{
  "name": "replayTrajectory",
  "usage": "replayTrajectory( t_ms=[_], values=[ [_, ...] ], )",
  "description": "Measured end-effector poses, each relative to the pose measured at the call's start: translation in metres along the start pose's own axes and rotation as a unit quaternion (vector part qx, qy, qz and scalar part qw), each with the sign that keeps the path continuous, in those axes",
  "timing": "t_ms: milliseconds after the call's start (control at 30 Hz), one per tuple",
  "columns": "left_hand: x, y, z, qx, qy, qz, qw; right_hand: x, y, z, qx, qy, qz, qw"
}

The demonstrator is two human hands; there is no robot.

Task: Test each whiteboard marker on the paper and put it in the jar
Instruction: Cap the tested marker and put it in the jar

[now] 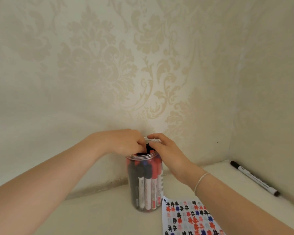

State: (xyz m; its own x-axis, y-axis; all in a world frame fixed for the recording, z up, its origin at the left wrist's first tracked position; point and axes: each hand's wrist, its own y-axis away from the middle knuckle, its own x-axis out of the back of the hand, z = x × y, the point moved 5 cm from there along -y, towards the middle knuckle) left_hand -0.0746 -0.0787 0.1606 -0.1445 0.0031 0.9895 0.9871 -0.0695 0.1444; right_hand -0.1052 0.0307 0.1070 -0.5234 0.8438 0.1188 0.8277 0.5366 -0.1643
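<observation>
Cream table [95, 216] w/ pale damask-wallpaper walls at back & right edges. Clear plastic cylinder jar [145, 184] stands upright near table's back edge, mid-way along, packed w/ capped whiteboard markers [147, 187] in black, blue & red, standing on end. White paper sheet [188, 217] covered in black/red/blue hash marks lies just right of jar, toward front edge. Left hand [126, 141] at jar mouth, fingers curled down inside; what it grips can't tell. Right hand [166, 151] cups jar rim, fingers bent round it. Lone black-capped white marker [255, 178] lies flat along right edge, well apart from jar
</observation>
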Motion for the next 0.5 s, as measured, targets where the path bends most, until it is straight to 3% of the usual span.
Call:
replayTrajectory(
  t_ms=[67, 133, 200, 233, 333, 433, 500],
  values=[
    [0.011, -0.004, 0.006, 0.014, 0.004, 0.035, 0.999, 0.006, 0.003, 0.0, 0.021, 0.019, 0.012, 1.0],
    [0.03, -0.003, 0.02, 0.006, 0.009, 0.175, 0.984, 0.026, 0.008, 0.001, 0.05, 0.055, 0.061, 0.995],
    [0.043, 0.005, 0.047, -0.025, 0.068, 0.32, 0.945, 0.054, 0.014, 0.01, 0.054, 0.13, 0.121, 0.983],
    [0.043, 0.008, 0.064, -0.049, 0.106, 0.357, 0.927, 0.071, 0.017, 0.019, 0.039, 0.194, 0.135, 0.971],
    [0.02, 0.006, 0.11, -0.087, 0.225, 0.363, 0.9, 0.122, 0.03, 0.054, -0.042, 0.41, 0.133, 0.901],
    [-0.021, -0.014, 0.141, -0.098, 0.329, 0.312, 0.886, 0.173, 0.054, 0.085, -0.139, 0.587, 0.149, 0.783],
    [-0.05, -0.032, 0.156, -0.11, 0.373, 0.262, 0.883, 0.198, 0.067, 0.101, -0.184, 0.643, 0.153, 0.728]
  ],
)
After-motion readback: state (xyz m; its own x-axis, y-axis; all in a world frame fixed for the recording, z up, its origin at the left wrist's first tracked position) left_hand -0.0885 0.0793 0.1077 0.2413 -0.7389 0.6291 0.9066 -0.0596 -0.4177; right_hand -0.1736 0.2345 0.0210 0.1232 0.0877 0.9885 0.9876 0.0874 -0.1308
